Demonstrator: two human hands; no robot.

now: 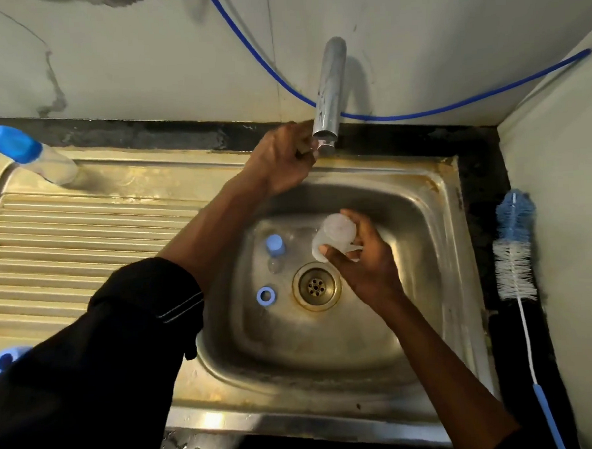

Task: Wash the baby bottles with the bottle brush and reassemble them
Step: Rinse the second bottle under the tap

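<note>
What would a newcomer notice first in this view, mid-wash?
The hands draw the eye first: the left hand grips the base of the chrome tap at the back of the steel sink, while the right hand holds a clear plastic baby bottle over the basin. Next comes the blue-and-white bottle brush on the dark counter to the right, then the blue-capped bottle at the drainer's far left corner.

**Sink unit and worktop: what sits on them**

Steel sink (452,216), rim stained. On the basin floor, left of the right hand (365,262): blue ring (265,295), with a blue cap (275,244) just beyond it. Capped bottle (44,162) stands on the back rim, far left of the left hand (281,160). Bottle brush (515,247) lies on the dark worktop (484,180), right of the right hand.
</note>
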